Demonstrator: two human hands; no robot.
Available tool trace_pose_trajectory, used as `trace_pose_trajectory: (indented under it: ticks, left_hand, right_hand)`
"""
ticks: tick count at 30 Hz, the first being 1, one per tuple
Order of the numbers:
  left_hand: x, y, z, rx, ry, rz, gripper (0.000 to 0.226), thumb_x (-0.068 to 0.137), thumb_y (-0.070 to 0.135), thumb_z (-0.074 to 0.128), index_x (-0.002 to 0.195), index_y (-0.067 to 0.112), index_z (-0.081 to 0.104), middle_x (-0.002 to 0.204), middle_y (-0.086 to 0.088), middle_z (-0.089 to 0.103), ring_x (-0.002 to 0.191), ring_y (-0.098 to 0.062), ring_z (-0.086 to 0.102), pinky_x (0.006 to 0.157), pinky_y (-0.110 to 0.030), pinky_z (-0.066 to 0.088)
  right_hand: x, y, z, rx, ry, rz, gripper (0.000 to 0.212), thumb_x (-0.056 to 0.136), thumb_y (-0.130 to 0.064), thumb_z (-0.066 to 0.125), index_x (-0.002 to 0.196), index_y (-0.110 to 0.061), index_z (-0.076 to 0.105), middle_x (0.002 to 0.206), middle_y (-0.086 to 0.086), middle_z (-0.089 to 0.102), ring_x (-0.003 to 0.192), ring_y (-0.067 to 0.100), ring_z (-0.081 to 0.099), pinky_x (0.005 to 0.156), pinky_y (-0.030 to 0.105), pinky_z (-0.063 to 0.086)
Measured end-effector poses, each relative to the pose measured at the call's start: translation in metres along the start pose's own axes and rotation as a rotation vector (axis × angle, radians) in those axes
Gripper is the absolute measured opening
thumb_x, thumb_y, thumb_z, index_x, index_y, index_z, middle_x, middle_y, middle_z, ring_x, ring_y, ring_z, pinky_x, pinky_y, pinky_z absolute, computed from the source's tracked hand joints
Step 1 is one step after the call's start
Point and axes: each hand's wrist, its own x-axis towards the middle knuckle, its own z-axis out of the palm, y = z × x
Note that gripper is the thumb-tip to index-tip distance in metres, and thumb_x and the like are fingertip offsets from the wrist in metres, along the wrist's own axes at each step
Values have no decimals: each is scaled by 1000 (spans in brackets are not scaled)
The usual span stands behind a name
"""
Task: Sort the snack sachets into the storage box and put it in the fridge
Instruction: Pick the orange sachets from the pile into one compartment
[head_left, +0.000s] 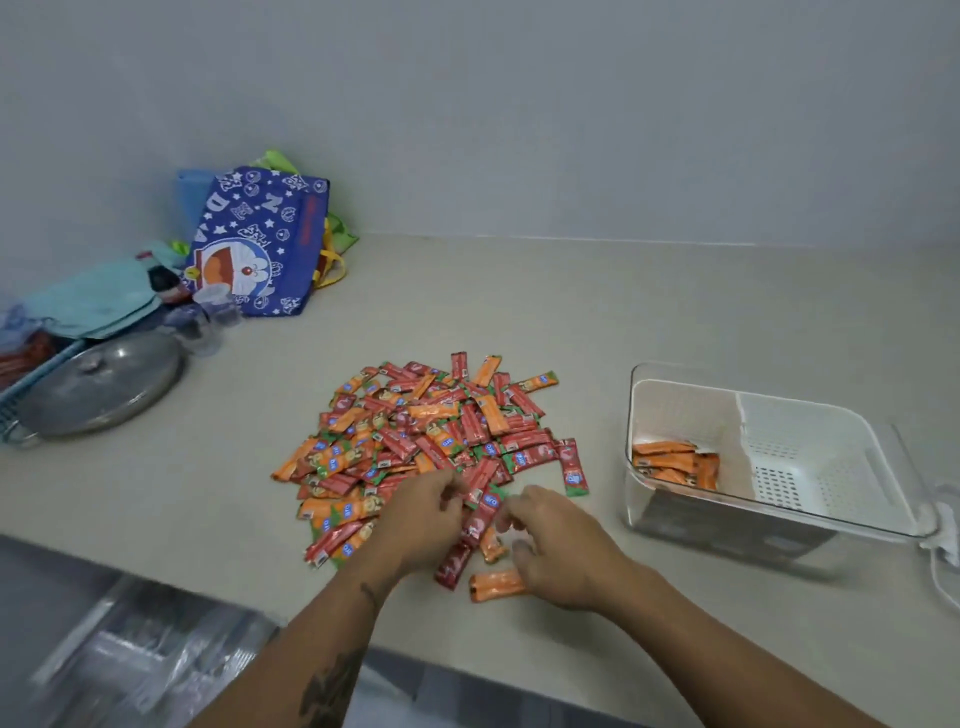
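Snack sachets (431, 436), red and orange, are heaped in a loose pile at the centre of the frame on a beige countertop (571, 312). At the pile's lower edge, a red sachet (480, 514) is seen between the two hands; the left hand (423, 525) is shown with its fingers curled at the sachet's upper part, and the right hand (558, 551) with its fingers bent at the sachet's lower right side. Motion blur prevents the exact pinch from being made out. An orange sachet (496, 585) is seen lying just below the right hand's fingers, touching the countertop. A clear storage box (769, 514) with a white perforated insert (810, 457) is placed at the right of the frame, well apart from the pile; several orange sachets (675, 462) are stacked in its left compartment. At the upper left, a blue cartoon-printed bag (260, 244) is propped against the wall, with a metal pot lid (98, 384) lying at the left edge below it.
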Motion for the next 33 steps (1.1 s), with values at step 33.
trace_pose_trajectory:
  ticks: [33]
  left_hand:
    - [-13,-127,-50,32,74,26,21,88,8,44,101,23,48,92,5,52,90,-21,49,73,-37,40]
  right_hand:
    - [59,-26,65,-57,-15,660,21,83,-37,53,77,-18,59,81,-1,62,71,17,62,63,31,53]
